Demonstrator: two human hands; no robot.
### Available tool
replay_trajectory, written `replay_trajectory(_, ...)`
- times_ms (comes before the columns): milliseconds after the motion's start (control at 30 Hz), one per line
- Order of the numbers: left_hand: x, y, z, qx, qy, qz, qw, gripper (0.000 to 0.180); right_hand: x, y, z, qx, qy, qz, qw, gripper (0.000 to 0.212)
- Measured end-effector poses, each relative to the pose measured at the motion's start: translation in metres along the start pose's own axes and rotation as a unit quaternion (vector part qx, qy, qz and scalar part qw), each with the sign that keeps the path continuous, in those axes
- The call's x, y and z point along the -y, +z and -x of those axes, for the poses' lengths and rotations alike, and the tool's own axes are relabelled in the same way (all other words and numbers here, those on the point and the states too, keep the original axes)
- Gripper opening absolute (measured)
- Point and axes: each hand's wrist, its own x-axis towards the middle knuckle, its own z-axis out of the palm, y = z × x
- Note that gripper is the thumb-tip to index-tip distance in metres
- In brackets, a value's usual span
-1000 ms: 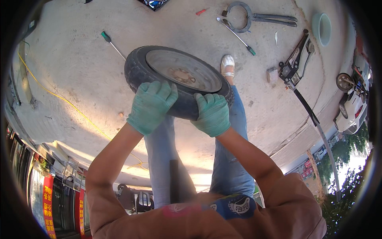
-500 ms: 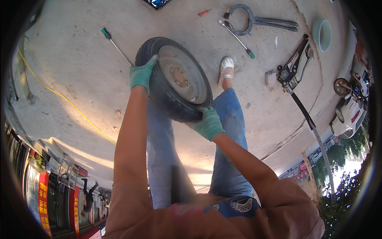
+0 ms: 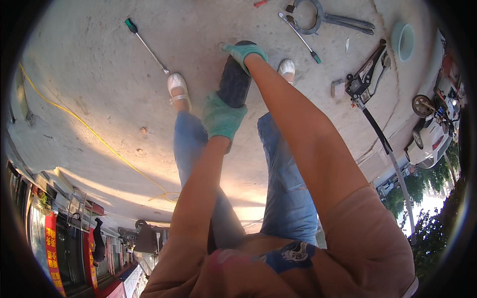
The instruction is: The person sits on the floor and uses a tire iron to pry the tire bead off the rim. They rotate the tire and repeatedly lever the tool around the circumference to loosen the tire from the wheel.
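Between my legs a black tyre on its wheel stands on edge, its tread turned up toward me and its rim out of sight. My left hand, in a green glove, grips the tyre's near end. At the far end, my right hand, gloved alike, is wrapped over the tread; part of its fingers is hidden. A long steel bar with a green handle lies on the ground to the left of the tyre. To the right lies a similar green-handled bar.
Large ring-jawed pliers lie far right, near a pale green tub. A floor jack with a long handle and a small block sit at the right. A yellow cable crosses the concrete at left. My shoes flank the tyre.
The wheel has swung from tilted, rim showing, to edge-on with its tread up. My right hand has moved to its far end, my left hand to its near end.
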Motion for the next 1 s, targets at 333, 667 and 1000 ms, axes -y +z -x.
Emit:
replay_trajectory(333,0.067,0.050,0.127,-0.118,0.217,0.020,0.969,0.079,-0.104,-0.031,0.169,-0.201,-0.093,-0.214,0.951,0.086)
replay_trajectory(667,-0.022,-0.014,-0.011,-0.057,0.063,0.329,0.940,0.105,-0.166,0.049,0.163,-0.061,-0.115,-0.105,0.986,0.100)
replay_trajectory(1000,-0.002,0.023,0.050,0.025,-0.022,0.050,0.998,0.100,-0.065,-0.036,0.083,0.105,-0.048,-0.137,0.984,0.126)
